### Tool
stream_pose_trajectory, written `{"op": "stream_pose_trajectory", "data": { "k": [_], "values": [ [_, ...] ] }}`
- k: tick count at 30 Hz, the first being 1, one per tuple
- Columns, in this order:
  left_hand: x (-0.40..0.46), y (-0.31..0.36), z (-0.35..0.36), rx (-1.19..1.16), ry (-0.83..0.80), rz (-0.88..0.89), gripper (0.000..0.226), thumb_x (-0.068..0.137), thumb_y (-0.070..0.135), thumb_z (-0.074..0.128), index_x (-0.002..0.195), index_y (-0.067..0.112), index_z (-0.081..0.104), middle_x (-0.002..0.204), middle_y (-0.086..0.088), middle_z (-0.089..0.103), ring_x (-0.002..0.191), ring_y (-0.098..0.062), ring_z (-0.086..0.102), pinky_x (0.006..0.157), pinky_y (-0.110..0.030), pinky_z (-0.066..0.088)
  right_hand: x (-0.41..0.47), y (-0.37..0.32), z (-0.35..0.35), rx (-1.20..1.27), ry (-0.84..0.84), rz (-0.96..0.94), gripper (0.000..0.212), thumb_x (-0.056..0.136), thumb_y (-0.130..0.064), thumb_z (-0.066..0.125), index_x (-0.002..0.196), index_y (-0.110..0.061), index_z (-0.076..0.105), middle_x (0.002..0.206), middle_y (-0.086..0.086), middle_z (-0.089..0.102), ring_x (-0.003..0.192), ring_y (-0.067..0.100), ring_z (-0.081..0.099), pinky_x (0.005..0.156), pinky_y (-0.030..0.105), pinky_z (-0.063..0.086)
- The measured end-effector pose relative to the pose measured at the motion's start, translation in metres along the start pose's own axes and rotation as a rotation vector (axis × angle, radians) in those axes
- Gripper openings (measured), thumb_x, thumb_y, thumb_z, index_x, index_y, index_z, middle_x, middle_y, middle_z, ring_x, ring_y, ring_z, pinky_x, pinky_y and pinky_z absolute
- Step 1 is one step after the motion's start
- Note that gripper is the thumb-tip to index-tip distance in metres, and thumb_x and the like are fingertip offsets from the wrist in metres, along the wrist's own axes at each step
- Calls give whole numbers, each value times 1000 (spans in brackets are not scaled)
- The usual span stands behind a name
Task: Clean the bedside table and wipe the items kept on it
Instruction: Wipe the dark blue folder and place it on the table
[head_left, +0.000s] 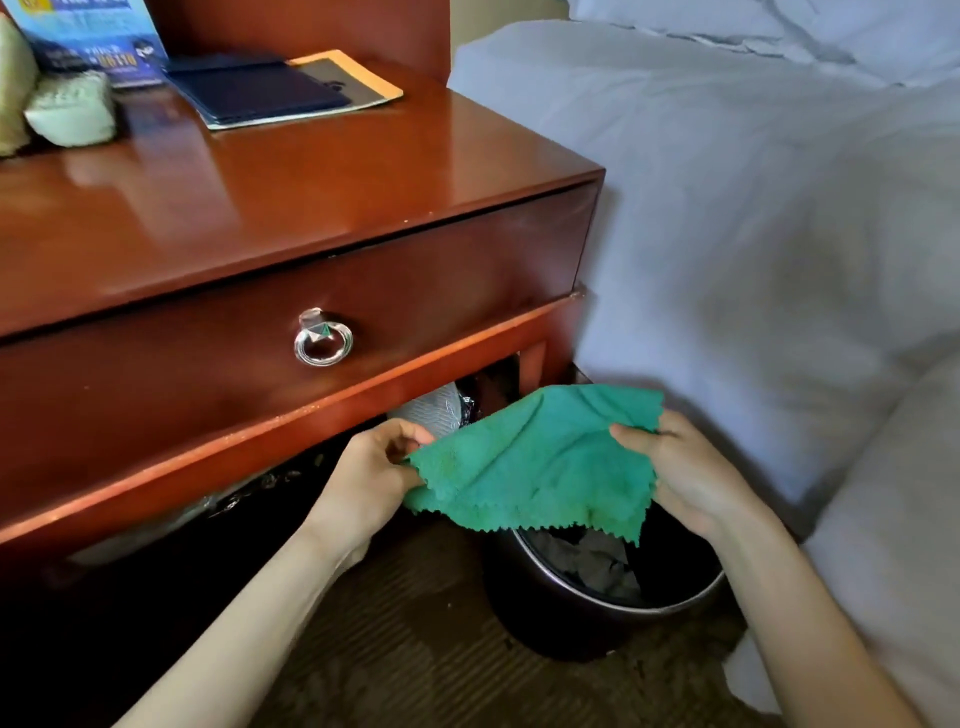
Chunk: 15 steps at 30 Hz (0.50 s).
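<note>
Fingers of both hands pinch green cloth (535, 462); cloth hides bin (597, 618) rim's far side.

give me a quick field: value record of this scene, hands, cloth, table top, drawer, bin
left hand: pinches the left edge of the green cloth
right hand: grips the cloth's right edge
cloth: spread between both hands, above the waste bin
bedside table: glossy red-brown wood
on top: dark folder on papers, blue leaflet, pale green item
drawer: closed, ring pull
bin: dark, on carpet, grey crumpled contents
bed: white bedding, right of table
</note>
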<state>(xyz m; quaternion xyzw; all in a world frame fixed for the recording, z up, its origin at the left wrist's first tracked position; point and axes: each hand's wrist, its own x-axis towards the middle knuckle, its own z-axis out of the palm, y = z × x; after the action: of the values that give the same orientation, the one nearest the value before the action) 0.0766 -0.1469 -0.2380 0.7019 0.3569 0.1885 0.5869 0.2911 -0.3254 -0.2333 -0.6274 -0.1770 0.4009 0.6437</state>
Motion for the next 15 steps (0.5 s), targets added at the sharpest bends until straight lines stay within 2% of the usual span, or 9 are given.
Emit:
{"op": "stream_pose_trajectory", "data": {
  "k": [3,6,7,9,11,13,15],
  "values": [
    [4,-12,0,-98,-46,-89,22,88,-7,55,85,12,63,74,-7,66,65,-20,57,59,-25,46,-3,3,-6,-88,-82,-18,44,73,-5,70,116,-11,61,107,10,71,98,26,69,82,40,54],
    [10,-24,1,-58,-31,-148,20,94,3,46,91,19,57,72,-10,55,66,-23,42,67,-33,36,-2,9,-7,-134,-60,-52,51,73,15,66,118,-9,59,108,14,70,99,30,68,86,44,53],
    [11,-27,3,-28,-15,-149,22,94,4,43,92,21,55,66,-6,52,61,-22,39,63,-30,34,-2,11,-6,-134,-49,-65,52,74,18,63,118,-9,59,108,14,70,99,30,68,86,44,53],
    [13,-33,6,22,6,-110,30,95,0,40,96,27,53,45,10,42,43,-11,34,46,-19,31,-1,13,-7,-128,-37,-83,50,75,21,60,116,-9,60,106,14,71,96,29,69,82,40,56],
    [13,-36,6,38,15,-74,33,95,-2,38,103,27,51,37,12,36,33,-3,26,35,-14,24,-1,15,-9,-127,-38,-90,46,77,21,58,110,-10,64,101,10,73,93,26,70,74,34,58],
    [12,-35,2,10,-1,-49,32,97,-2,40,105,26,52,48,10,44,39,-6,33,40,-17,30,-1,17,-9,-137,-19,-101,43,79,18,58,102,-16,69,99,7,74,92,24,70,73,32,58],
    [9,-34,-5,-59,-80,-23,29,98,-1,42,105,23,55,73,-10,53,61,-22,44,62,-31,39,-1,20,-11,-123,16,-114,39,79,15,60,97,-17,72,98,7,74,92,24,71,77,35,57]
  ]
}}
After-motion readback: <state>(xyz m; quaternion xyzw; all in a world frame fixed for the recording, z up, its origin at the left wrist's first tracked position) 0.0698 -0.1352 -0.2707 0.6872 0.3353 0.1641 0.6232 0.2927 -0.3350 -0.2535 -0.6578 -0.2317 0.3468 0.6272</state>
